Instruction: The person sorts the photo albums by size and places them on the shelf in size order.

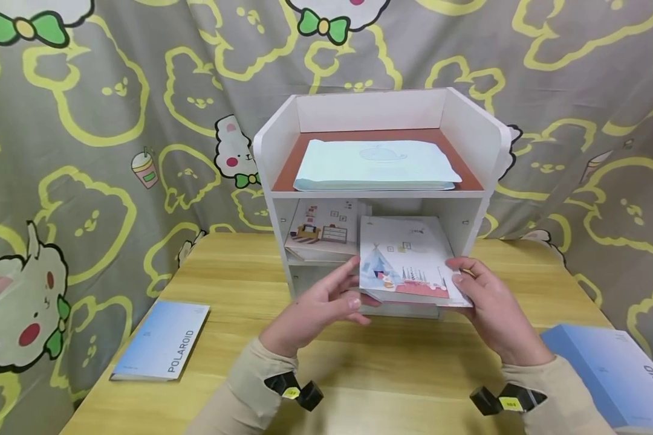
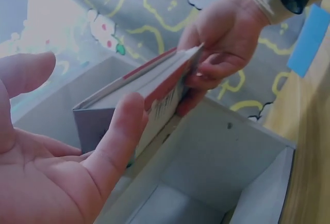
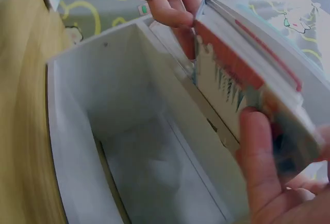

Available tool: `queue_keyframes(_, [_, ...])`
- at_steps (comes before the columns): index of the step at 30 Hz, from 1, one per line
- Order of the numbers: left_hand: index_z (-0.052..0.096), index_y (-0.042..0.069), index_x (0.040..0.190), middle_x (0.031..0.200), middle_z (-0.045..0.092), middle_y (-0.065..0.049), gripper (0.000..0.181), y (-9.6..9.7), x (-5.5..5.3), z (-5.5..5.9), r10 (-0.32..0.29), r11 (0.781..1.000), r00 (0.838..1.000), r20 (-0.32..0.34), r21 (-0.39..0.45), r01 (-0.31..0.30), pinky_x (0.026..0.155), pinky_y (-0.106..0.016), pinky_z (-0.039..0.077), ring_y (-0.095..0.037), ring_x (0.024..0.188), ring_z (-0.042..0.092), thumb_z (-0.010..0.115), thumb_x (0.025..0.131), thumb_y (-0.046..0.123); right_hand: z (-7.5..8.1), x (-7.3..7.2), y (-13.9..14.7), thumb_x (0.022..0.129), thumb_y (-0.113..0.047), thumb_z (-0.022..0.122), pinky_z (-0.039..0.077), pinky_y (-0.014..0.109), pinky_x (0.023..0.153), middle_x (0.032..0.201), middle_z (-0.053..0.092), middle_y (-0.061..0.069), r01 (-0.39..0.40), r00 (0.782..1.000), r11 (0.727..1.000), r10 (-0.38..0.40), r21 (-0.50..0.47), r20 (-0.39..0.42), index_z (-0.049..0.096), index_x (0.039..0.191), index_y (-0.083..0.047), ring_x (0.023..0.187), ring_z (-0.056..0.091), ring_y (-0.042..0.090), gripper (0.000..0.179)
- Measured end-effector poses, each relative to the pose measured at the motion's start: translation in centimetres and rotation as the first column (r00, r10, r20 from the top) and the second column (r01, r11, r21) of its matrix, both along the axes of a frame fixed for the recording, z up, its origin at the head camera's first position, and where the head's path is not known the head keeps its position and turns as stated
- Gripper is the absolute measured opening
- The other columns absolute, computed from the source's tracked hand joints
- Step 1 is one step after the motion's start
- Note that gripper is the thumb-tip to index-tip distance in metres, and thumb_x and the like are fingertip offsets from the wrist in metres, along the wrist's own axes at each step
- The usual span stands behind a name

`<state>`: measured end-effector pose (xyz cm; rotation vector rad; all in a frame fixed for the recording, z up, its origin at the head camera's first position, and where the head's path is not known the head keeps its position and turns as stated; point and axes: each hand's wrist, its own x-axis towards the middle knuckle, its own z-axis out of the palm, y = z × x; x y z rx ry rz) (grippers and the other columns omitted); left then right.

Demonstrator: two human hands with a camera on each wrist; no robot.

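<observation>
From where I stand, the head view shows the right hand [image 1: 497, 314] gripping the right edge of a white illustrated book [image 1: 408, 244] with a blue tent on its cover. The book juts from the right half of the middle compartment of a white shelf unit [image 1: 484, 142]. The left hand [image 1: 320, 308] is fairly wide, fingers extended at the book's left corner. A second illustrated book [image 1: 332, 223] lies in the left half; a pale whale-print book [image 1: 375, 169] lies on the top shelf. On the wooden table [image 1: 381, 374], a POLAROID album [image 1: 160, 341] lies at left, a blue POLAROID box [image 1: 604, 371] at right.

Left wrist view: the left thumb stands apart from the forefinger; the right hand holds the book's far end.

Right wrist view: the right hand's fingers are on the printed cover. The image is soft; left-hand contact appears likely, unconfirmed.
</observation>
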<state>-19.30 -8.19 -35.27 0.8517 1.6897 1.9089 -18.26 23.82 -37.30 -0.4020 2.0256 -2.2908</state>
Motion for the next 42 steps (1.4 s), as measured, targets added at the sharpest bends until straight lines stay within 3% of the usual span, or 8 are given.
queue_keyframes(8, [0.005, 0.024, 0.164, 0.157, 0.037, -0.009, 0.08, 1.2, -0.4, -0.7, 0.096, 0.994, 0.992, -0.083, -0.044, -0.1, 0.095, -0.041, 0.055, -0.029, 0.117, 0.061, 0.057, 0.103, 0.013, 1.0, 0.1, 0.3, 0.111, -0.024, 0.043, 0.061, 0.04, 0.075, 0.129, 0.053, 0.029, 0.053, 0.997, 0.926, -0.029, 0.374, -0.068, 0.03, 0.152, 0.0, 0.094, 0.072, 0.027, 0.049])
queue_keyframes(14, [0.014, 0.025, 0.164, 0.16, 0.032, -0.002, 0.08, 1.1, 0.4, -0.5, 0.207, 0.903, 0.906, -0.368, -0.286, -0.322, 0.094, -0.035, 0.055, -0.02, 0.12, 0.058, 0.063, 0.101, 0.025, 2.3, 1.6, 0.4, 0.106, -0.039, 0.052, 0.055, 0.042, 0.066, 0.132, 0.056, 0.017, 0.364, 0.92, 0.553, -0.087, 0.749, -0.383, 0.049, 0.147, -0.012, 0.093, 0.069, 0.028, 0.05])
queue_keyframes(16, [0.024, 0.022, 0.163, 0.162, 0.028, 0.0, 0.075, 0.8, 0.8, -0.2, 0.187, 0.831, 0.81, -0.556, -0.351, -0.432, 0.096, -0.034, 0.053, -0.018, 0.123, 0.057, 0.065, 0.1, 0.029, 2.7, 2.3, 0.2, 0.103, -0.037, 0.059, 0.054, 0.048, 0.065, 0.128, 0.059, 0.014, 0.5, 0.848, 0.435, -0.071, 0.749, -0.525, 0.059, 0.139, -0.013, 0.095, 0.067, 0.03, 0.044])
queue_keyframes(18, [0.035, 0.018, 0.159, 0.164, 0.027, -0.002, 0.069, 0.5, 1.2, 0.2, 0.12, 0.775, 0.672, -0.731, -0.354, -0.524, 0.102, -0.036, 0.05, -0.02, 0.128, 0.054, 0.067, 0.098, 0.03, 2.9, 2.9, -0.2, 0.098, -0.032, 0.067, 0.054, 0.054, 0.071, 0.126, 0.06, 0.013, 0.589, 0.767, 0.398, 0.0, 0.704, -0.642, 0.066, 0.13, -0.014, 0.102, 0.064, 0.033, 0.037])
queue_keyframes(23, [0.058, 0.011, 0.142, 0.156, 0.043, -0.009, 0.051, -0.2, 2.2, 1.4, -0.065, 0.775, 0.267, -0.961, -0.217, -0.594, 0.107, -0.037, 0.046, -0.022, 0.137, 0.046, 0.072, 0.095, 0.025, 3.7, 4.2, -1.6, 0.102, -0.041, 0.056, 0.05, 0.04, 0.098, 0.127, 0.064, 0.006, 0.653, 0.558, 0.466, 0.238, 0.598, -0.795, 0.075, 0.119, -0.018, 0.118, 0.056, 0.031, 0.034])
queue_keyframes(25, [0.061, 0.011, 0.138, 0.15, 0.05, -0.009, 0.047, -0.2, 2.6, 1.7, -0.108, 0.781, 0.191, -0.976, -0.202, -0.591, 0.104, -0.035, 0.049, -0.022, 0.134, 0.049, 0.072, 0.095, 0.025, 3.9, 4.6, -2.0, 0.106, -0.046, 0.044, 0.042, 0.028, 0.104, 0.126, 0.065, 0.003, 0.64, 0.525, 0.491, 0.282, 0.591, -0.803, 0.076, 0.118, -0.019, 0.119, 0.056, 0.027, 0.043])
queue_keyframes(32, [0.063, 0.008, 0.136, 0.141, 0.057, -0.006, 0.044, -0.1, 3.2, 1.9, -0.17, 0.745, 0.17, -0.971, -0.24, -0.622, 0.11, -0.033, 0.042, -0.021, 0.133, 0.049, 0.069, 0.096, 0.027, 3.6, 4.6, -2.3, 0.107, -0.046, 0.041, 0.042, 0.031, 0.096, 0.121, 0.069, -0.003, 0.665, 0.5, 0.471, 0.297, 0.58, -0.814, 0.075, 0.119, -0.013, 0.112, 0.06, 0.02, 0.049])
queue_keyframes(42, [0.059, 0.005, 0.139, 0.145, 0.055, -0.009, 0.05, 0.6, 2.6, 1.0, -0.153, 0.709, 0.151, -0.977, -0.215, -0.672, 0.112, -0.034, 0.041, -0.025, 0.137, 0.047, 0.068, 0.097, 0.028, 2.6, 3.8, -2.4, 0.106, -0.048, 0.039, 0.044, 0.038, 0.099, 0.131, 0.064, -0.001, 0.66, 0.544, 0.437, 0.283, 0.611, -0.79, 0.07, 0.128, -0.013, 0.121, 0.057, 0.022, 0.052])
